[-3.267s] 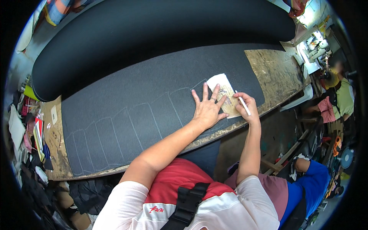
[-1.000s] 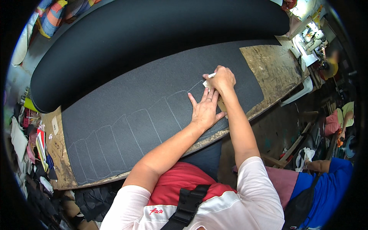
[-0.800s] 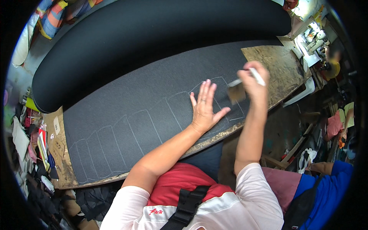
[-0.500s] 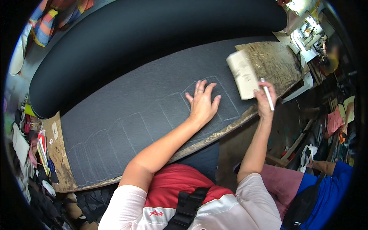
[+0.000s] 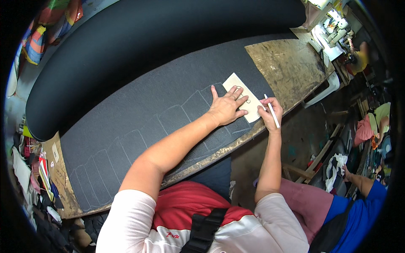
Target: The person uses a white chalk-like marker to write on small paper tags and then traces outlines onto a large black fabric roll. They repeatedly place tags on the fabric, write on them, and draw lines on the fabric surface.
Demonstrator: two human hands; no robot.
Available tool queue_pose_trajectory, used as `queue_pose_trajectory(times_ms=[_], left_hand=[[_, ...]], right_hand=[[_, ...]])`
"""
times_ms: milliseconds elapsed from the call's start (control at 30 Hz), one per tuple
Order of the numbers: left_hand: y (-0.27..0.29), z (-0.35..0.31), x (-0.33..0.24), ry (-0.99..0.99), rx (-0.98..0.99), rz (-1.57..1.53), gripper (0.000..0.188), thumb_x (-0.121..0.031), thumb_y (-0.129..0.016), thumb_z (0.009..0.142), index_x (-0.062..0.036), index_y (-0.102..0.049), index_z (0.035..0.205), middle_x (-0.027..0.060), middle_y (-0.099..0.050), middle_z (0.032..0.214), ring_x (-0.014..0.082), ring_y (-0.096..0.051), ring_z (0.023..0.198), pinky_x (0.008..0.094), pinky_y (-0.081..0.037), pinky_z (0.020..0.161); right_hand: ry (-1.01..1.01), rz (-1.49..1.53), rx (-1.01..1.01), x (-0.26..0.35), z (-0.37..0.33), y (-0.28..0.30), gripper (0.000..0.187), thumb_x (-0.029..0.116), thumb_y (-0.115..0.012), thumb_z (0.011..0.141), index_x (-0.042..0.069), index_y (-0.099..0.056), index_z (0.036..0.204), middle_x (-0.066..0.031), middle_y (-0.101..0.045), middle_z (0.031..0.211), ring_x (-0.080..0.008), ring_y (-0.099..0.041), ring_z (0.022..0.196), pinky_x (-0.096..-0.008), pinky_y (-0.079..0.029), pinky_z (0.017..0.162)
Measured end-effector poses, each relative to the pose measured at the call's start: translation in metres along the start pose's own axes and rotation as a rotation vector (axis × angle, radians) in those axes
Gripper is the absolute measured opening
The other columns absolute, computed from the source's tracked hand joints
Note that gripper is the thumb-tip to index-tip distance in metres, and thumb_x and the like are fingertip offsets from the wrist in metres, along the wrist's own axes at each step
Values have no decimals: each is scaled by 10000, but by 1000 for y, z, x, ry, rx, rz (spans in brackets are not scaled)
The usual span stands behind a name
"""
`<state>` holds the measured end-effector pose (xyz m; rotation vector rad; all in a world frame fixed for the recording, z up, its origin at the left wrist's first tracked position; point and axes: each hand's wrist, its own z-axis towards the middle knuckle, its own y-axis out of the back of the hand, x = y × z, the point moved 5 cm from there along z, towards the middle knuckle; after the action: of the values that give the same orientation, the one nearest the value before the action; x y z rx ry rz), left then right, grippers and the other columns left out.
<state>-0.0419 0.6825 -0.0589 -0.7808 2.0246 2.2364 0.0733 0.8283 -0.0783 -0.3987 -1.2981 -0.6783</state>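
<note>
A dark grey textured sheet (image 5: 139, 114) lies flat on a worn wooden table (image 5: 291, 67), with a row of white chalk outlines drawn along it. A cream card template (image 5: 237, 86) rests on the sheet at its right end. My left hand (image 5: 225, 109) presses flat on the template's left part, fingers spread. My right hand (image 5: 270, 113) sits at the template's right edge, gripping a white marking pencil (image 5: 272, 112) that points up and away from me.
A large black roll of material (image 5: 147, 46) lies behind the sheet. Colourful clutter is piled at the left (image 5: 33, 168). Another person in a blue sleeve (image 5: 363, 202) sits at the lower right. Sewing machines (image 5: 333, 29) stand at the top right.
My right hand lifted the template off the sheet, carried it right, then set it down further right. My left hand shifted onto it. Now both hands are at the template again.
</note>
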Motion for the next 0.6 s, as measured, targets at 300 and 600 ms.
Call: queue_pose_trajectory(times_ms=[300,600], left_hand=[[0,3,-3,69,58,-17,515,-429,-472,913,-233,-414,1385,48,-271,1507,222,-182,1414,786,-51,969],[4,1,-4,108,98,-75,526,-379,-508,893,-237,-408,1390,24,-228,1527,201,-123,1428,780,-17,982]], right_hand=[[65,-89,-62,2,-3,-1,126,-44,-625,750,12,-554,838,-38,-605,837,-70,-569,724,-219,-469,650],[20,-276,-30,34,44,-34,248,186,-632,879,-6,-675,1029,-89,-667,845,-121,-615,822,-260,-483,726]])
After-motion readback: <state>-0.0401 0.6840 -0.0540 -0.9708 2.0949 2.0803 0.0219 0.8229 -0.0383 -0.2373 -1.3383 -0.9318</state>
